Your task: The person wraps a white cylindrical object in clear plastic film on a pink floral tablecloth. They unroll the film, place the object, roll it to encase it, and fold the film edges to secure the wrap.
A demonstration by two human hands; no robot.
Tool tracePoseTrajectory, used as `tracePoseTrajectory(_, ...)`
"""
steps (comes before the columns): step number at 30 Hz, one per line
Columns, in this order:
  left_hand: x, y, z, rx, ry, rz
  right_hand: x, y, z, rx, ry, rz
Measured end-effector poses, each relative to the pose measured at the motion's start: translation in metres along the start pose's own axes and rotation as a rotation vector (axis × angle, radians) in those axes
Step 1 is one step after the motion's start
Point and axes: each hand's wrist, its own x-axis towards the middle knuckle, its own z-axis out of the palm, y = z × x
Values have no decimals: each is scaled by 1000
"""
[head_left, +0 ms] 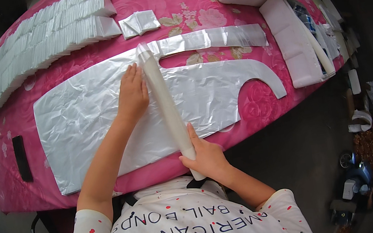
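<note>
A stack of thin, whitish plastic aprons (87, 113) lies flat on the table, with a long strap strip at the back and a curved cut-out at the right. Across it, on a slant, runs a long pale tube (163, 95) with a clear-looking far end. My right hand (206, 157) grips the tube's near end at the table's front edge, thumb pointing up along it. Flat on the plastic just left of the tube rests my left hand (133, 93), fingers stretched out and holding nothing. Its fingertips are close to the tube; whether they touch it I cannot tell.
Rows of folded white plastic packets (49, 35) fill the back left, and a few folded pieces (139, 24) lie nearby. A dark phone-like slab (22, 159) is at the left. White foam boxes (289, 40) stand at the right. A pink flowered cloth (156, 173) covers the table.
</note>
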Motion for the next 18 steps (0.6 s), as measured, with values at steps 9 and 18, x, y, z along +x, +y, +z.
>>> tracePoseTrajectory(9,-13,6,-4,201,-17,32,1,-4,-1,-7,-41,40)
tracePoseTrajectory(18,-77,48,-12,63,-225,79,2,1,3,-38,27,-20)
